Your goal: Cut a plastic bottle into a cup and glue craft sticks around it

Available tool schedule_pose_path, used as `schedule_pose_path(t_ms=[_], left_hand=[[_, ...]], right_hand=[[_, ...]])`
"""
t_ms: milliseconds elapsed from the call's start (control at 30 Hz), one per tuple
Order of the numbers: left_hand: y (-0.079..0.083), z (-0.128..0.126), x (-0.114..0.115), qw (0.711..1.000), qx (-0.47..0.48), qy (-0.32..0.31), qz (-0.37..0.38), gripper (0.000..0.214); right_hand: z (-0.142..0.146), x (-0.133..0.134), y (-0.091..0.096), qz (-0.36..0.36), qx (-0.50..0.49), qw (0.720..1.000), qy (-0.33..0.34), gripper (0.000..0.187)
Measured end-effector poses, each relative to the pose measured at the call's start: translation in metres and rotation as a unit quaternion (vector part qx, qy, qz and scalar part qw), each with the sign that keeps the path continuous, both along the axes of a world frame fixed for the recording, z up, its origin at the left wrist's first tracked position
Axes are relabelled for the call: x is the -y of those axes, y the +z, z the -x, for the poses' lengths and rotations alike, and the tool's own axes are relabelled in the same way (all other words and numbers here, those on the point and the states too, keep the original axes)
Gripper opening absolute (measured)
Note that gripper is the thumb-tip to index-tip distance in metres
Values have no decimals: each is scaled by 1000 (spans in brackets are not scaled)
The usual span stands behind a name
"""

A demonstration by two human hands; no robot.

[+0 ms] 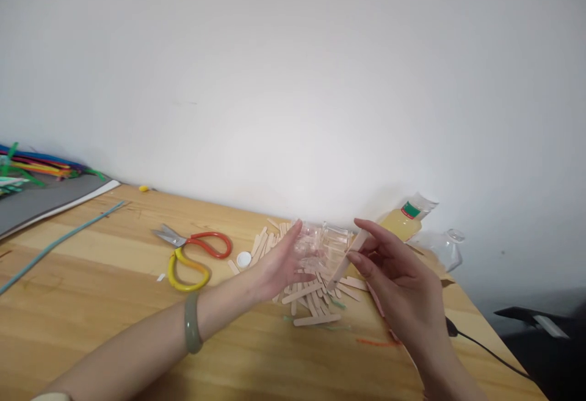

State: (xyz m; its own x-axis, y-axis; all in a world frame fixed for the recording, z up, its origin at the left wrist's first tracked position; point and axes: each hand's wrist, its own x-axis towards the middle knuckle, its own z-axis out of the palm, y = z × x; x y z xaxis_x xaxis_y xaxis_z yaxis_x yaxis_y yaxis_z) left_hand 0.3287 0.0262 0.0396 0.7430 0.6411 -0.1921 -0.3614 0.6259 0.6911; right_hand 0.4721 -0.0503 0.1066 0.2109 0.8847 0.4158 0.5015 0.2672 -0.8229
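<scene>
My right hand (pixel 398 285): thumb and forefinger pinched together, holding a flat wooden stick.
The wooden stick (pixel 339 271): tilted, its lower end pointing to 7 o'clock, in front of the clear plastic thing. I judge it light, stiff and dry, easy to grip, though it may snap if bent; a flat pinch near one end suits it.
My left hand (pixel 277 270): at 9 o'clock from the stick, thumb raised, fingers seemingly curled around the clear plastic thing.
The clear plastic thing (pixel 336 242): at 10 o'clock, shiny and see-through, its outline hard to make out. Probably light, slippery and easily dented; a gentle hold around its side should do.
Loose sticks (pixel 302 293): a scattered heap at 8 o'clock.
White cap (pixel 244 259): at 9 o'clock, with open scissors (pixel 185 243) beyond.
Yellow-filled bottle (pixel 397 225): at 2 o'clock, against the wall (pixel 293 83).
</scene>
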Motion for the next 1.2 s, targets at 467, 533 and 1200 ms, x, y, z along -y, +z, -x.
schedule_pose_path(t_ms=[467,533,1200], left_hand=[[-12,21,3,990,11,-32,-138,67],[-23,41,5,980,17,-55,-190,73],[-20,161,65,697,-300,133,-637,59]], right_hand=[[-7,15,-8,-13,113,991,70,28],[-7,30,-13,-15,118,986,113,25],[45,63,-48,15,235,908,346,14]])
